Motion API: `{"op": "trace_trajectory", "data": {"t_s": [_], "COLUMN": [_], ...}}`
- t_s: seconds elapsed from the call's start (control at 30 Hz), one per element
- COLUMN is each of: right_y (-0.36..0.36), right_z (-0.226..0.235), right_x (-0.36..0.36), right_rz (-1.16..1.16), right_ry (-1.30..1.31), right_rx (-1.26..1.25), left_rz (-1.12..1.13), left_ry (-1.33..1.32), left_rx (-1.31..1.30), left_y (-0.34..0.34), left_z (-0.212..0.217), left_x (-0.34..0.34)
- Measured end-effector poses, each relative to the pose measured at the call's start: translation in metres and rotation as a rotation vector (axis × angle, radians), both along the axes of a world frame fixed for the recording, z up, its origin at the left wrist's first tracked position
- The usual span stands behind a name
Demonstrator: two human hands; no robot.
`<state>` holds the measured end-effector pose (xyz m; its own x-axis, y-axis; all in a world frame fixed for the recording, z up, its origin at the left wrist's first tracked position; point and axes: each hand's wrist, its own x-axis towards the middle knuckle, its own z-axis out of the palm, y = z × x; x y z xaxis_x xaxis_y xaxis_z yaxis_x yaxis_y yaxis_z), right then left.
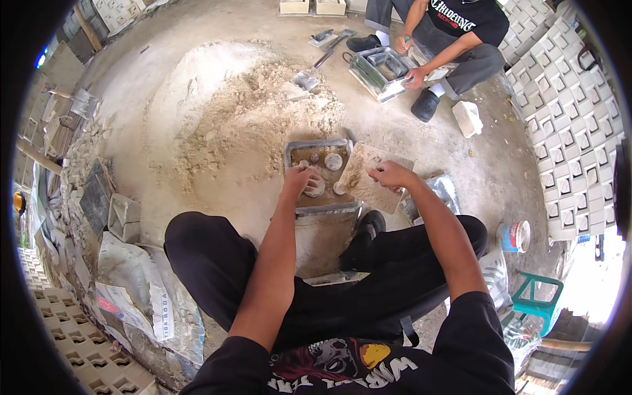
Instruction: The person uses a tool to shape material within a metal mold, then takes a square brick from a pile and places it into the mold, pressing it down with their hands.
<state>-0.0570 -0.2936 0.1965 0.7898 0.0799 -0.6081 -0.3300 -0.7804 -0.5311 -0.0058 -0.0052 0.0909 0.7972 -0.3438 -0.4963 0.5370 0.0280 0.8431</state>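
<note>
**Mould on the floor: board half off, left hand at the cores**

Head view only.

Risks, as a judgement:
- The board (370,178) sits tilted, one edge on the mould (320,172) rim and the rest hanging off to the right. If the right hand (390,175) lets go or pushes sideways, it could slide off onto the floor or tip into the mould and knock the round cores (333,161).
- The left hand (299,179) works down among those cores. A careless pull could shift one out of place or scrape crust into the tray.
- The sand heap (253,108) comes right up to the mould's far edge; loose grit could spill over the rim if the mould is nudged.
- The person squats with a shoe (363,240) just behind the mould, so a shift of weight could bump it.

Hands:
- Left hand: reached into the mould's near left part, fingers curled down on or around a round core. Whether it grips or merely touches, I cannot tell.
- Right hand: fingers bent and pinched at the board's upper edge, resting on it and seeming to hold it.

Around: a second person (441,46) sits beyond the heap with another mould (382,71); a shovel (315,71) lies on the sand; cast blocks (573,118) are stacked at right.
</note>
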Motion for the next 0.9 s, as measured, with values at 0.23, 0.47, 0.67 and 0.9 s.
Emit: {"op": "trace_trajectory", "data": {"t_s": [0.23, 0.47, 0.67, 0.9], "right_y": [-0.017, 0.041, 0.066, 0.105], "right_z": [0.009, 0.027, 0.037, 0.028], "right_x": [0.015, 0.044, 0.057, 0.101], "right_rz": [0.283, 0.530, 0.456, -0.224], "right_ry": [-0.015, -0.015, -0.202, -0.226], "right_rx": [-0.275, -0.596, -0.680, 0.029], "left_rz": [-0.010, -0.062, 0.104, 0.429], "left_ry": [-0.121, -0.259, -0.415, -0.201], "left_rx": [0.051, 0.138, 0.152, 0.153], "left_y": [-0.018, -0.020, -0.001, 0.078], "left_z": [-0.015, -0.023, -0.026, -0.030], "left_x": [-0.010, -0.009, 0.006, 0.029]}}
